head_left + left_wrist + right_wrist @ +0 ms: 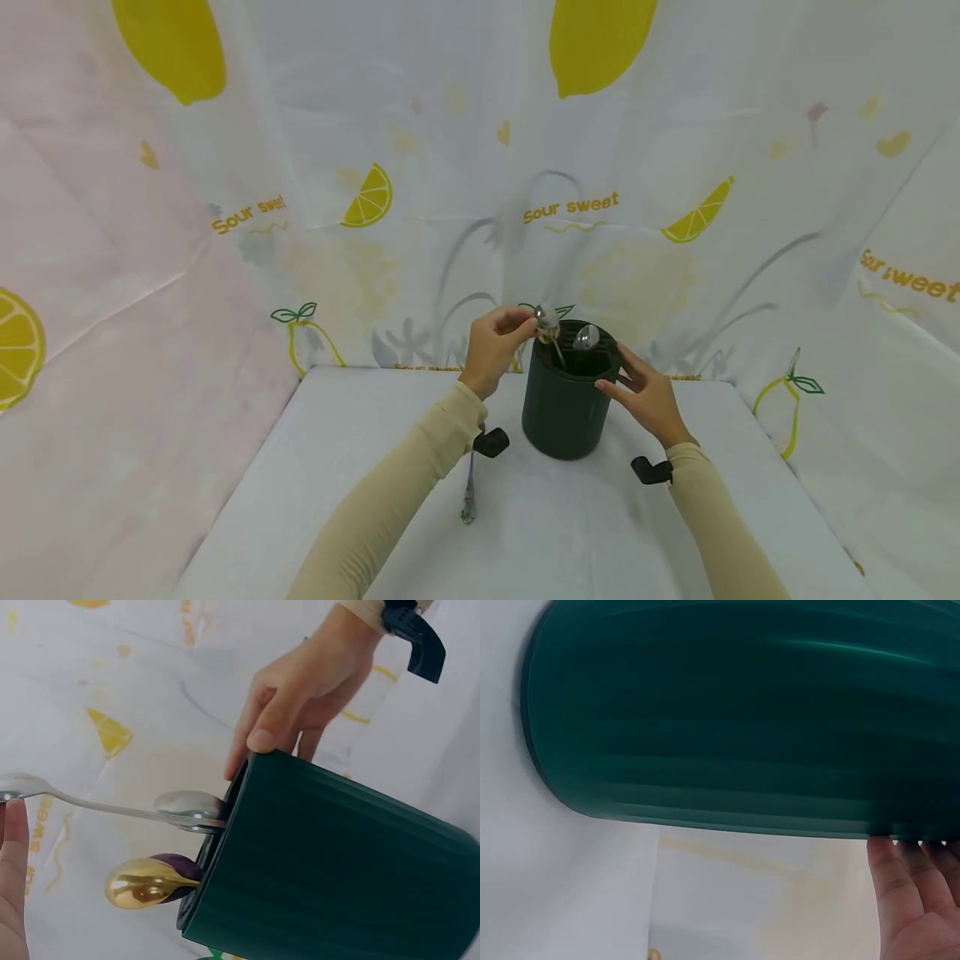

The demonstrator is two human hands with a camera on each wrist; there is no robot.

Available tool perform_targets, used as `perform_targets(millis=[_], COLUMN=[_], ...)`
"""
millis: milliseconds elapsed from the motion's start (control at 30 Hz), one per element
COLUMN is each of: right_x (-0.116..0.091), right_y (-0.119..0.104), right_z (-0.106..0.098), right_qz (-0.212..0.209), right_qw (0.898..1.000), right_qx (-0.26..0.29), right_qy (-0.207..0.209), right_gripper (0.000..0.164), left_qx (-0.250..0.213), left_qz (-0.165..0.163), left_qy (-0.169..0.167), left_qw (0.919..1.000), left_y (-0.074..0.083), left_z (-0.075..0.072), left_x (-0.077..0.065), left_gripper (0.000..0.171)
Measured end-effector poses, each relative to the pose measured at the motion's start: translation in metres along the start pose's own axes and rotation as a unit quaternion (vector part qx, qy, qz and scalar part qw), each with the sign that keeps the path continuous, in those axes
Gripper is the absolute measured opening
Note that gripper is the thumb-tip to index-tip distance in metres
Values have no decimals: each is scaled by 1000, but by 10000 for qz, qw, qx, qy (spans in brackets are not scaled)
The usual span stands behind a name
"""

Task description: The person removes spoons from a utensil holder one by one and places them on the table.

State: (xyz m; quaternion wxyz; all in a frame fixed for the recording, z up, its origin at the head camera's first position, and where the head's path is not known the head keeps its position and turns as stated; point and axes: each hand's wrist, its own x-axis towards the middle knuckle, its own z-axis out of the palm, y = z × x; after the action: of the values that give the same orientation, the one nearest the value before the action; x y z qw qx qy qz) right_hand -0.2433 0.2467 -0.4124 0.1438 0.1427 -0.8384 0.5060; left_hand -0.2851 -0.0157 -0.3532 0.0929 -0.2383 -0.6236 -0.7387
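A dark green utensil holder stands upright on the table, its rim slotted at the back. My left hand pinches a silver spoon near its bowl, which points up; the handle's lower end goes into the holder. On the holder's right side, my right hand grips the rim, thumb at the front and fingers farther back. A second silver spoon stands in the holder, bowl up. The left wrist view also shows a gold spoon there, with a dark purple one partly hidden behind it.
A utensil with an ornate handle lies on the white table, partly covered by my left forearm. A lemon-print cloth hangs behind the table and along its sides.
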Motion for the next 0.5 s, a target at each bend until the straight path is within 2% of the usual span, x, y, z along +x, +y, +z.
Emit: perform_targets(millis=[167, 500], right_x=[1, 0], right_y=[-1, 1], right_z=[0, 0], right_qz=[4, -31], right_qw=[10000, 10000], right_qx=[-65, -74], right_qy=[3, -8], right_gripper=[76, 76], left_qx=[-122, -666], left_qz=[107, 206], left_qy=[104, 406], left_qw=[9998, 9967], left_y=[7, 15], left_z=[-4, -11], left_x=[-2, -2], left_gripper=[26, 19])
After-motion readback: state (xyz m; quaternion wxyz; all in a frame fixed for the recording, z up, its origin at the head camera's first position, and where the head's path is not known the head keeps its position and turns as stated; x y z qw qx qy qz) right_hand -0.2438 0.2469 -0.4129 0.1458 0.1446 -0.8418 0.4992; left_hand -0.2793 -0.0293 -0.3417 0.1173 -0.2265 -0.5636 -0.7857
